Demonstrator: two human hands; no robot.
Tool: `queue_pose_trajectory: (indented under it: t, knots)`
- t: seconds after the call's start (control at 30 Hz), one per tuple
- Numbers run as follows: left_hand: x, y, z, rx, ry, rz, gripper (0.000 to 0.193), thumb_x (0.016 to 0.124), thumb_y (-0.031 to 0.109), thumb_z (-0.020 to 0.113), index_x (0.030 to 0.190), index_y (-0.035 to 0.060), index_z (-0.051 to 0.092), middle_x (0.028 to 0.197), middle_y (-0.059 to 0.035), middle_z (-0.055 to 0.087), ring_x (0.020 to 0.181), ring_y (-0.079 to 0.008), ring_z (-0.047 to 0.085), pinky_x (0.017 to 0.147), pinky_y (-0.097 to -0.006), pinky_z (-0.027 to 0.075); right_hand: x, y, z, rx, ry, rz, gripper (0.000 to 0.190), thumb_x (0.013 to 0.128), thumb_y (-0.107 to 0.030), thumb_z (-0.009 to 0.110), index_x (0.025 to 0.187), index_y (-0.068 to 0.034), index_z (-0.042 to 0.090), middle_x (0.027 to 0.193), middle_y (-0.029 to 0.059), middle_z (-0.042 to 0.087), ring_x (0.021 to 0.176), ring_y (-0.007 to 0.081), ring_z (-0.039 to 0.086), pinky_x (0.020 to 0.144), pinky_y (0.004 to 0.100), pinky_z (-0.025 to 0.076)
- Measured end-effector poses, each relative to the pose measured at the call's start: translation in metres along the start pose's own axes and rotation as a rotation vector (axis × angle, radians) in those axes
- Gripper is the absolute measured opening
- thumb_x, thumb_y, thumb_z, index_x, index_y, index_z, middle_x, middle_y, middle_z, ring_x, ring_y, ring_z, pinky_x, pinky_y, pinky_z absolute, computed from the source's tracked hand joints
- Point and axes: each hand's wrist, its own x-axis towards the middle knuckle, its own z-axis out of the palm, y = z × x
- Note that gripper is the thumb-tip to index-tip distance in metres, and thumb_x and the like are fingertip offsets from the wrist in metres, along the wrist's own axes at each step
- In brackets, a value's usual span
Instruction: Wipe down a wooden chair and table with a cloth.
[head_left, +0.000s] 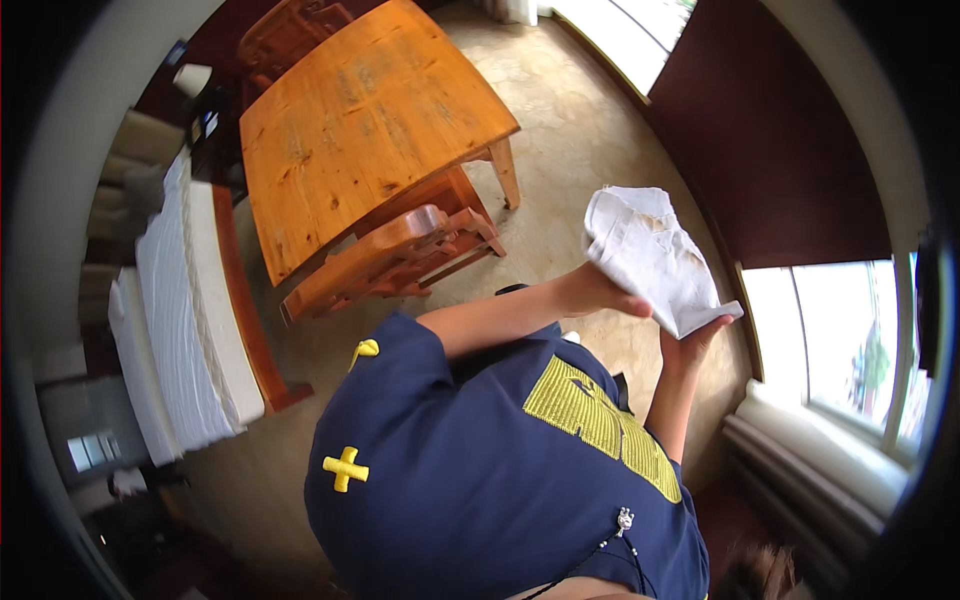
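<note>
A white cloth (652, 247) with brownish stains is held up between both hands, partly folded, with one corner turned up at the right. My left hand (604, 292) grips its lower left edge, thumb showing and the other fingers partly hidden by the cloth. At the cloth's lower right corner, my right hand (694, 341) pinches the edge with thumb and fingertips. Both hands are in the air above the floor, to the right of a wooden table (375, 112).
A carved wooden chair (375, 255) is tucked against the near side of the table. Stacked mattresses (187, 315), partly wrapped in plastic, rest on a wooden bed frame (251, 307) at left. Windows (832, 330) and rolled pale material (810, 442) lie to the right.
</note>
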Motion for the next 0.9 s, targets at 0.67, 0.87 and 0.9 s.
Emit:
queue_pose_trajectory:
  t: [0.67,0.87,0.9]
  knots:
    - [0.193,0.107,-0.352,0.674,0.772,-0.248,0.066,0.089,0.011,0.072,0.147,0.0023,0.041,0.15,-0.0156,0.046,0.137,-0.0236,0.043,0.114,-0.0378,0.035,0.597,0.09,0.105,-0.225,-0.608,0.852,0.104,0.054,0.007,0.08,0.148,-0.004,0.036,0.141,0.0126,0.052,0.127,0.0323,0.054,0.1,0.0474,0.051]
    - [0.265,0.045,-0.443,0.329,1.251,0.347,0.059,0.093,0.013,0.068,0.147,0.0069,0.044,0.151,-0.0117,0.045,0.135,-0.0229,0.046,0.112,-0.0397,0.039,0.744,0.181,0.163,-0.3,-0.74,1.176,0.053,0.105,-0.035,0.043,0.15,-0.008,0.036,0.151,0.0145,0.044,0.136,0.0336,0.047,0.11,0.0509,0.043]
    - [0.282,0.03,-0.459,0.28,1.297,0.475,0.058,0.094,0.013,0.067,0.146,0.0077,0.044,0.151,-0.0111,0.045,0.134,-0.0228,0.047,0.112,-0.04,0.04,0.773,0.194,0.165,-0.389,-0.653,1.278,0.062,0.097,-0.016,0.058,0.153,-0.009,0.031,0.151,0.0147,0.044,0.136,0.0323,0.047,0.106,0.0488,0.048]
